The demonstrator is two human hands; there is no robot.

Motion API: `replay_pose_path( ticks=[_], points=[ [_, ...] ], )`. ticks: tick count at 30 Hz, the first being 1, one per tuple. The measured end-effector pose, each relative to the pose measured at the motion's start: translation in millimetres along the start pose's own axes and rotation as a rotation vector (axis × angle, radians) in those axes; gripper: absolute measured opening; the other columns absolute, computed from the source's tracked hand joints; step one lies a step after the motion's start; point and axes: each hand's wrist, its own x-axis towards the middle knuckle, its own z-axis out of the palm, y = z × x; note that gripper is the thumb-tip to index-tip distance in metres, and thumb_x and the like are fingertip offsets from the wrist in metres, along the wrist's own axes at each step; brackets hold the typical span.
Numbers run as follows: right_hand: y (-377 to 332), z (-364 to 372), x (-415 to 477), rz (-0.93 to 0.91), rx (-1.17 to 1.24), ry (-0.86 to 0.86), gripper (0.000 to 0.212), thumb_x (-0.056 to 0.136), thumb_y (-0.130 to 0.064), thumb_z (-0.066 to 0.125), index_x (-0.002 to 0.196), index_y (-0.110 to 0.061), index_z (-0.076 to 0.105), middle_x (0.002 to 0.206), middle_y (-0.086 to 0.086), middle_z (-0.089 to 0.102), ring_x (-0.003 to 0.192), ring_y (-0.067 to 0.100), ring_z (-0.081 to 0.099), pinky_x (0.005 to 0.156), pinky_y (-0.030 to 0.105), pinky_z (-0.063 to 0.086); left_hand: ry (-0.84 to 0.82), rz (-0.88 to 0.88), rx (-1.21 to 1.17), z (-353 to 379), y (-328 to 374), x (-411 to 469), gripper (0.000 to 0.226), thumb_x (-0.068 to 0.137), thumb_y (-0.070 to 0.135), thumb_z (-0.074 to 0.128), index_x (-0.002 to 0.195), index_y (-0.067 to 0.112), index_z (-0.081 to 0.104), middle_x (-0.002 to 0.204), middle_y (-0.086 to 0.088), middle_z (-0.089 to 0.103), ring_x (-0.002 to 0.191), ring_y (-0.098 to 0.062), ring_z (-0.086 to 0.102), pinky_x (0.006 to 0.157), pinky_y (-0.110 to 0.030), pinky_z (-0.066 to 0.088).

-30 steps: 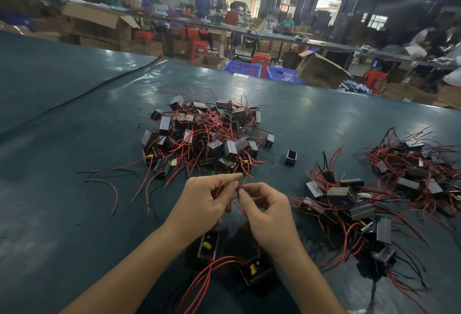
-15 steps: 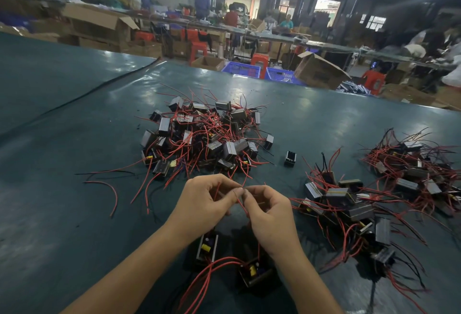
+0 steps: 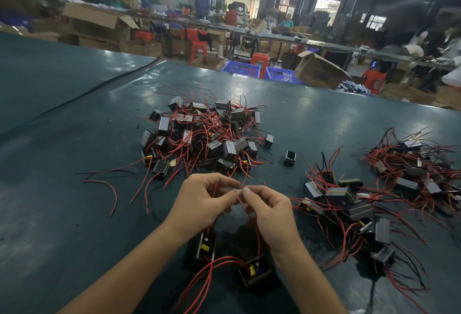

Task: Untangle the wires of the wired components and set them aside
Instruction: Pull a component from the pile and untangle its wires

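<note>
Hands: left hand (image 3: 202, 201), right hand (image 3: 272, 216) together, pinching red wire (image 3: 240, 201).
Crates (image 3: 240, 69): blue, contents unclear.
Bench (image 3: 74, 214): tangled pile (image 3: 204, 136) beyond.

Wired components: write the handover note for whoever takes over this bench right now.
Left hand: pinches a red wire at the fingertips.
Right hand: pinches the same wire, its fingertips almost meeting the left's.
Two components lie on the table under the hands, with their red leads crossing.
Done: looser groups at right, probably already set aside.
Left: free this pair, then work through the big tangled pile ahead.
</note>
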Motion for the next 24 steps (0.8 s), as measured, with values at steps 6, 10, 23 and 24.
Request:
replay_pose_path(
  ticks=[6, 10, 23, 24],
  points=[
    [1.3, 2.5, 2.5, -0.027, 0.026, 0.045, 0.025, 0.092, -0.015, 0.064, 0.069, -0.018, 0.073, 0.065, -0.002, 0.071, 0.062, 0.007, 0.064, 0.061, 0.020, 0.053, -0.025, -0.022, -0.015, 1.8, 0.1, 0.0, 0.008, 0.083, 0.012, 0.075, 0.091, 0.014, 0.075, 0.070, -0.001, 0.074, 0.061, -0.009, 0.069, 0.057, -0.018, 0.052],
    [0.7, 0.4, 2.4, -0.031, 0.018, 0.043, 0.026, 0.093, -0.017, 0.063, 0.068, -0.019, 0.073, 0.066, -0.001, 0.071, 0.061, 0.006, 0.063, 0.057, 0.018, 0.051, -0.024, -0.007, 0.021, 2.5, -0.4, -0.7, 0.004, 0.085, 0.019, 0.074, 0.083, 0.017, 0.076, 0.070, 0.001, 0.074, 0.060, -0.009, 0.068, 0.056, -0.016, 0.050],
    [2.2, -0.4, 2.0, 0.021, 0.025, 0.065, 0.012, 0.093, -0.014, 0.063, 0.086, -0.015, 0.073, 0.069, -0.008, 0.071, 0.064, 0.001, 0.063, 0.064, 0.020, 0.054, 0.015, 0.055, 0.032, 2.4, -2.8, -0.3, 0.010, 0.085, 0.017, 0.074, 0.093, 0.021, 0.076, 0.074, 0.003, 0.073, 0.066, -0.011, 0.069, 0.062, -0.020, 0.053],
    [2.5, -0.1, 2.0, 0.014, 0.026, 0.070, 0.011, 0.093, -0.014, 0.063, 0.087, -0.015, 0.073, 0.071, -0.007, 0.072, 0.066, 0.003, 0.064, 0.065, 0.021, 0.055, 0.014, 0.055, 0.025, 2.6, -2.5, -0.3, 0.009, 0.085, 0.018, 0.074, 0.093, 0.022, 0.076, 0.073, 0.003, 0.073, 0.066, -0.011, 0.069, 0.061, -0.020, 0.053]
  ],
)
